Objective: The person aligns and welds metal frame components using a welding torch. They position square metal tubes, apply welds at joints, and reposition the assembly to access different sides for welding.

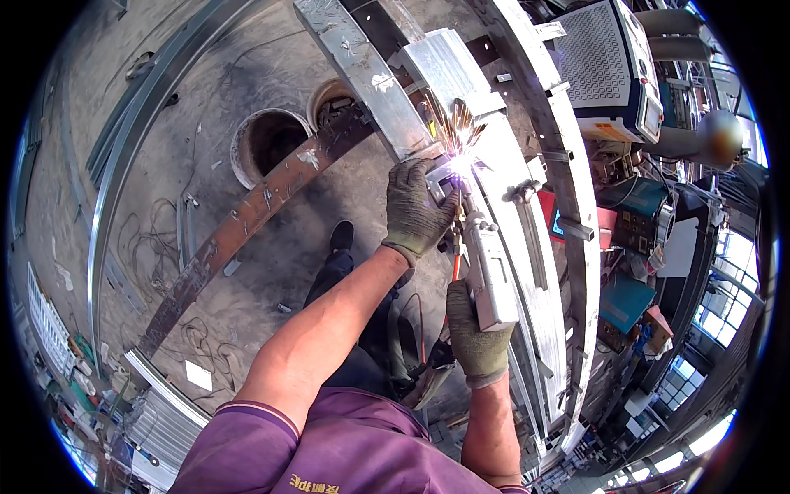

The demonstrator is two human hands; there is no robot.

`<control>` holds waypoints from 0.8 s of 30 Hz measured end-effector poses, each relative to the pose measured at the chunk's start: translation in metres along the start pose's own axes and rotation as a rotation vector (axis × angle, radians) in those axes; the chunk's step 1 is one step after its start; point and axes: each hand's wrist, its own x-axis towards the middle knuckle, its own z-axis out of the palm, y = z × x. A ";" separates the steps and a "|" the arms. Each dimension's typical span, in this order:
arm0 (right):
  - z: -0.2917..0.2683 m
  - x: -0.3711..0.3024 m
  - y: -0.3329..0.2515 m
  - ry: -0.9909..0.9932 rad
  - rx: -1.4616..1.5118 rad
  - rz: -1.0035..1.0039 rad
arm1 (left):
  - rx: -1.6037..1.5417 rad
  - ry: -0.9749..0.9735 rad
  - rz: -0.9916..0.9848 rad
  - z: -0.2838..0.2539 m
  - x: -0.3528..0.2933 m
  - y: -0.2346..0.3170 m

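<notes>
In a worn grey-green glove, my right hand [480,337] is wrapped round the rear of a grey handheld welding gun [491,272]. Its nozzle points away from me, and a white-violet glare with orange sparks [457,132] bursts at the tip. My left hand [418,206], gloved alike, grips a small metal piece [438,176] just left of the glare. That piece lies against the end of a galvanized steel beam [366,78]. Brightness hides the exact contact spot. A shiny metal rail [522,214] runs along the right of the gun.
A rusty steel beam [255,210] crosses at the left, with two round buckets [247,152] beyond it. Cables [152,247] lie on the concrete floor. A white machine cabinet [592,66] stands far right, near a teal box [627,300]. Long metal profiles [103,239] line the left.
</notes>
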 end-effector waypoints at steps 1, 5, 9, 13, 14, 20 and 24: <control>0.000 0.000 0.001 0.003 -0.006 -0.010 | 0.004 -0.001 0.003 -0.001 0.000 0.001; -0.001 0.000 -0.002 0.000 0.011 0.008 | 0.037 0.001 0.037 0.000 0.003 0.002; -0.005 -0.001 -0.005 -0.029 0.062 0.082 | -0.003 0.007 0.005 -0.002 0.002 0.006; -0.005 -0.018 0.014 0.064 0.049 0.006 | -0.007 -0.013 -0.007 -0.001 0.002 0.008; -0.016 -0.024 0.015 0.021 0.023 0.025 | 0.004 -0.009 -0.006 -0.002 0.001 0.006; -0.064 -0.033 0.019 0.296 0.634 0.373 | 0.001 0.031 -0.002 0.002 -0.001 0.002; -0.146 -0.037 0.070 0.424 0.626 0.362 | 0.020 0.004 -0.024 0.001 -0.004 0.004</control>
